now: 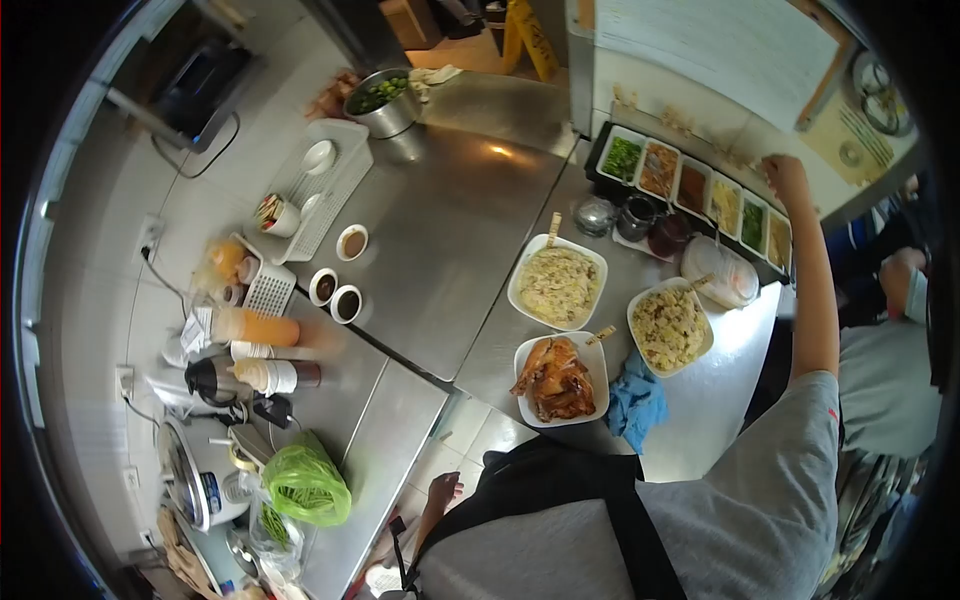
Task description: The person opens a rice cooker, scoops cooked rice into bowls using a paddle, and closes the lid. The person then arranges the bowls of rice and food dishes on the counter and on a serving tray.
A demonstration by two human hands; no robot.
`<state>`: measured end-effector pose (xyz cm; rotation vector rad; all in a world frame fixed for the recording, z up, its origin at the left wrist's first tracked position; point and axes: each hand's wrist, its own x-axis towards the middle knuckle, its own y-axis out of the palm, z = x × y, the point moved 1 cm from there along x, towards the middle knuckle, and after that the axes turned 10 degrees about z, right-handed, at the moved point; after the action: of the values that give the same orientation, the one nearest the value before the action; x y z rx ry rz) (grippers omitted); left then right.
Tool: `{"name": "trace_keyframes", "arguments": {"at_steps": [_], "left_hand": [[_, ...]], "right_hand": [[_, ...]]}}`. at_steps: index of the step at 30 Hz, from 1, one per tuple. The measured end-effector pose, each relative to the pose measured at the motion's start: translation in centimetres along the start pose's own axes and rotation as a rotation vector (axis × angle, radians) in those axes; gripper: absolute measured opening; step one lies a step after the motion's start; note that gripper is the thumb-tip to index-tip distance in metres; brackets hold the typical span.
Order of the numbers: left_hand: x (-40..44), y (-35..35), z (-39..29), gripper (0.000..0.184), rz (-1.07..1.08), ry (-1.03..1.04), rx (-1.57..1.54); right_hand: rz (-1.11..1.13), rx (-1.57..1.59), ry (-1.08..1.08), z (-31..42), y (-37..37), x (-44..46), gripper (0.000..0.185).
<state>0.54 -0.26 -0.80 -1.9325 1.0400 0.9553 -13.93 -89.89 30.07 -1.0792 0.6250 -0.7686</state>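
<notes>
Far L: dk. flask (pixel 208 379), orange btl. (pixel 262 327) and green bag (pixel 312 487) w/ green stalks, all on steel counter (pixel 385 430). Further R: 3 sm. sauce bowls, nearest to back at (pixel 352 242); metal pot (pixel 393 119) of greens at rear.

L hand (pixel 443 489): low, beside counter edge, nr. wearer's black apron (pixel 560 475). Fingers part curled; can't tell if anything held.

Ctr.: browned poultry (pixel 562 378) in white dish, closest to wearer; pale rice (pixel 558 282) in 2nd white dish just behind; darker rice (pixel 670 327) in 3rd, to R. Printed strip at rim of each. Blue cloth (pixel 638 402) crumpled between poultry and darker rice, on worktop.

R side, rear: black rack (pixel 604 180), row of white tubs w/ green, orange-brown, dk. red, yellow and tan contents. Jars and clear plastic container (pixel 722 272) in front.

R hand (pixel 787 179): arm extended, hand past rack's R end, nr. wall. Fingers look bunched; grip width and contents can't be told.

Far R: 2nd person (pixel 885 385), grey top.
</notes>
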Motion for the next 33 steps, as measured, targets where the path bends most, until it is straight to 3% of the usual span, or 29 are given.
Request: {"name": "trace_keyframes", "arguments": {"at_steps": [1,2,3,4,5,6,9,10,12,14,15,17,19,21,23,24,25,28,30,33], "left_hand": [[-0.2,-0.8,0.3,0.034,-0.029,0.020,-0.090],[-0.9,-0.9,0.7,0.034,-0.066,0.043,-0.192],[1.7,8.1,-0.3,0.032,0.038,0.070,-0.474],[-0.8,6.9,-1.8,0.032,0.011,0.012,-0.339],[-0.2,6.6,0.0,0.031,0.017,0.119,-0.323],[1.0,4.1,-0.9,0.028,-0.049,0.084,0.062],[0.5,5.3,0.1,0.031,-0.197,0.221,0.149],[-1.1,5.2,-2.3,0.030,-0.264,0.145,0.174],[-0.1,5.5,-3.9,0.029,-0.295,0.187,0.128],[-7.7,2.8,-8.5,0.042,-0.449,0.428,-0.142],[-10.4,1.6,-10.4,0.048,-0.454,0.447,-0.205],[-17.7,-0.5,-13.2,0.052,-0.878,0.784,-0.403],[-25.4,-2.4,-13.6,0.043,-0.978,0.876,-0.481],[-32.1,-2.8,-13.1,0.025,-1.405,1.048,-0.426],[-38.7,-2.2,-10.7,0.016,-1.704,1.184,-0.309],[-42.1,-1.5,-9.6,0.013,-1.843,1.248,-0.227],[-45.8,-0.5,-8.8,0.010,-2.011,1.256,-0.129],[-54.8,2.4,-7.4,0.013,-2.418,1.280,0.186],[-58.1,4.5,-6.6,0.020,-2.410,1.130,0.179],[-61.0,6.9,-5.7,0.020,-2.413,0.957,0.182]], "right_hand": [[0.060,-0.064,0.054,-1.7,2.7,1.4,0.032],[-0.310,-0.347,-0.247,-6.2,6.9,3.6,0.030],[-0.443,-0.511,-0.393,-10.2,0.2,5.1,0.025],[-0.222,-0.696,-0.337,-13.2,2.1,6.9,0.026],[-0.223,-0.608,-0.428,-14.5,3.3,6.9,0.027],[-0.575,-0.540,-0.893,-11.3,3.7,6.6,0.029],[-0.437,-0.057,-0.696,4.3,11.1,-0.9,0.025],[-0.382,0.051,-0.677,11.5,13.8,-5.1,0.024],[-0.255,0.171,-0.767,22.6,18.8,-14.3,0.022],[-0.119,0.246,-0.916,29.6,21.7,-22.1,0.020],[-0.061,0.267,-1.004,32.9,22.0,-24.8,0.019],[0.031,0.344,-1.162,38.3,21.6,-28.5,0.018],[0.079,0.438,-1.294,43.0,19.9,-31.1,0.018],[0.152,0.512,-1.505,48.0,19.5,-33.7,0.018],[0.407,0.578,-1.776,53.7,21.6,-39.2,0.018],[0.942,0.670,-1.350,55.9,25.9,-43.2,0.027],[1.085,0.578,-1.494,56.8,23.8,-52.5,0.024],[1.392,0.416,-1.997,56.5,22.5,-67.1,0.015],[1.624,0.373,-2.221,56.5,23.0,-73.0,0.014],[1.890,0.311,-2.376,55.3,24.8,-78.7,0.015]]}}
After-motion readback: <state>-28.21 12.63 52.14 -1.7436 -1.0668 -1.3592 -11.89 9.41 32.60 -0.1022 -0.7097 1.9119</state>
